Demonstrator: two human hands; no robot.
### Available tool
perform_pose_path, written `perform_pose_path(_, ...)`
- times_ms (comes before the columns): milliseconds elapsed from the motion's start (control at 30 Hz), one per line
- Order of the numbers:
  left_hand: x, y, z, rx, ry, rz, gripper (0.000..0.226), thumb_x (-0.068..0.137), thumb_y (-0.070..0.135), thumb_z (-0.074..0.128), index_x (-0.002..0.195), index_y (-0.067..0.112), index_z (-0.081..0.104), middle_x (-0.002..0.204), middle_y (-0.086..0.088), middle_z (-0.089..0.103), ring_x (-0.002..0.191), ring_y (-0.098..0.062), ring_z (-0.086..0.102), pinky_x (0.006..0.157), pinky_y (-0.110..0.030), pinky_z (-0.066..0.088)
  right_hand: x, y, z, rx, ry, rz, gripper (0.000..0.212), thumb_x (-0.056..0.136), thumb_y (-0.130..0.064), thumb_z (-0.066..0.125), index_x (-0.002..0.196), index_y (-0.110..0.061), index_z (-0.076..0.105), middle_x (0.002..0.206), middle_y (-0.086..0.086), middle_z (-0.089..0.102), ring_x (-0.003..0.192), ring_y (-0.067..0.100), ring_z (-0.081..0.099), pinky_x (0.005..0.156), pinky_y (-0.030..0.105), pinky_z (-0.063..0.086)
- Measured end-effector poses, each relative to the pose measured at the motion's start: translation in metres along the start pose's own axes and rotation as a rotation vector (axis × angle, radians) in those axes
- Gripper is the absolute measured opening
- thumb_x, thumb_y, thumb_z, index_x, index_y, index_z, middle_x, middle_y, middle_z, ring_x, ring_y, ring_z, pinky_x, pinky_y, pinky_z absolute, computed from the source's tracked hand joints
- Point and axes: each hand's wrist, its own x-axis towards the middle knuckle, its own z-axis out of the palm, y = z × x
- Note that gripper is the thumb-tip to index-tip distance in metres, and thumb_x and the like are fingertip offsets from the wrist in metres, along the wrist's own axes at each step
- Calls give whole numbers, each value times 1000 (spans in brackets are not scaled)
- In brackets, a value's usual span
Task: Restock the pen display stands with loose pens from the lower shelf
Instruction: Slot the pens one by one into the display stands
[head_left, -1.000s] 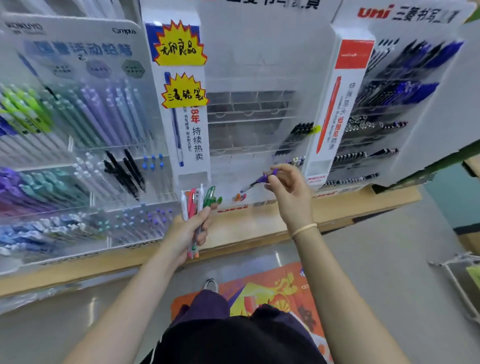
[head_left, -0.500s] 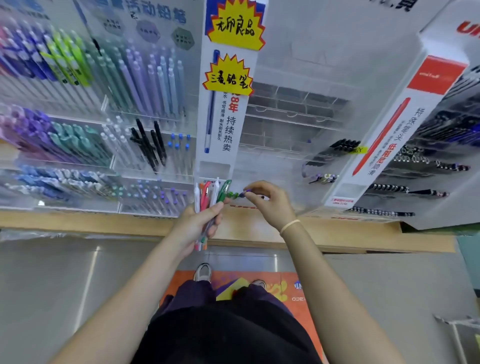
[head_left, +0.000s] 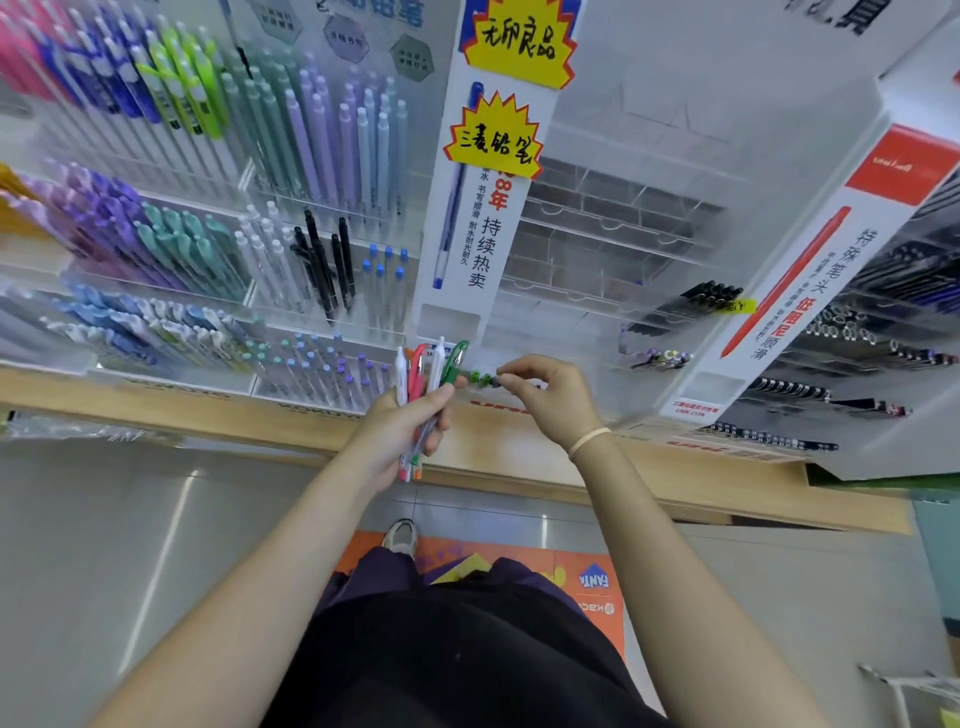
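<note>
Head view, looking down along both forearms toward a wall of clear acrylic pen display stands set on a wooden shelf.

The left hand is curled round a small bundle of loose pens, held roughly upright; white, red and green clips project above the fingers, and orange and pink tips show below the palm.

The right hand pinches the end of a single pen between thumb and fingertips. This pen lies nearly level at the bottom front of the central stand, just beside the top of the bundle. Only short green and dark parts of it are visible, so its full colour cannot be told. A pale band circles the right wrist.

The central stand's upper compartments hold no visible pens, while black pens lie in a tier at its right. To the left, a stand carries rows of purple, teal, pale blue, white and black pens. To the right, a white and red panel flanks tiers of dark pens.

Below, a grey floor and an orange floor mat are seen.
</note>
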Motion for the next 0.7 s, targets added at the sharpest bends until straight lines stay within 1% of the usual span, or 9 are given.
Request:
perform_pose_path(67, -1, 1, -3, -13, 2, 5, 23, 82, 33, 70, 99, 20, 78, 65, -4, 57, 43, -13, 44, 43, -21, 37, 2, 0, 5, -40, -11, 21, 6, 88, -13, 72, 88, -19, 74, 85, -11, 70, 80, -6, 61, 73, 6, 40)
perform_pose_path(133, -1, 1, -8, -11, -3, 8, 18, 82, 33, 69, 92, 23, 80, 66, -5, 56, 44, -13, 43, 43, -21, 36, 5, 2, 7, -58, -7, 27, 6, 89, -13, 71, 89, -18, 74, 87, -9, 71, 82, -2, 62, 73, 4, 39)
perform_pose_path(200, -2, 0, -11, -13, -7, 5, 19, 82, 33, 70, 94, 22, 79, 67, -5, 56, 44, -13, 43, 43, -22, 36, 8, 2, 8, -69, -5, 28, 7, 88, -14, 71, 88, -21, 73, 88, -8, 72, 84, 3, 64, 78, 11, 44)
perform_pose_path(267, -3, -1, -13, -12, -4, -2, 34, 82, 33, 70, 109, 14, 74, 66, -4, 57, 44, -13, 44, 43, -22, 37, 9, 3, 8, -69, -4, 36, 10, 88, -13, 72, 84, -23, 70, 87, -7, 72, 84, 5, 66, 82, 21, 49)
perform_pose_path(333, -4, -3, -14, -8, -4, -8, 41, 82, 33, 70, 115, 9, 71, 66, -3, 57, 45, -12, 45, 43, -21, 38, 9, 3, 8, -67, -5, 43, 12, 87, -12, 72, 83, -22, 69, 86, -4, 71, 83, 7, 65, 83, 26, 51)
perform_pose_path(433, -5, -4, -14, -18, -14, -20, 32, 86, 29, 68, 112, 11, 72, 65, -3, 57, 44, -12, 45, 43, -21, 39, 11, 2, 8, -56, 8, 39, 16, 87, -11, 73, 80, -24, 67, 82, -4, 70, 79, 11, 64, 83, 30, 52)
perform_pose_path(533, -6, -5, -14, -23, -13, -27, 34, 84, 29, 69, 112, 11, 72, 65, -3, 57, 44, -11, 46, 43, -20, 39, 12, -2, 11, -72, 6, 46, 14, 86, -12, 74, 79, -24, 68, 81, -4, 71, 79, 11, 64, 83, 28, 51)
perform_pose_path(600, -7, -6, -13, -21, -13, -28, 37, 82, 30, 70, 113, 11, 72, 65, -3, 57, 44, -11, 46, 43, -20, 38, 11, -3, 13, -92, 9, 43, 9, 85, -13, 74, 81, -20, 70, 83, 0, 72, 79, 12, 64, 80, 23, 48)
perform_pose_path(700, -6, -6, -14, 6, -15, -28, 34, 88, 28, 68, 116, 10, 71, 66, -3, 57, 45, -12, 45, 43, -21, 38, 9, -1, 12, -120, 13, 32, 8, 86, -16, 74, 82, -21, 70, 83, -2, 72, 80, 12, 65, 76, 18, 45)
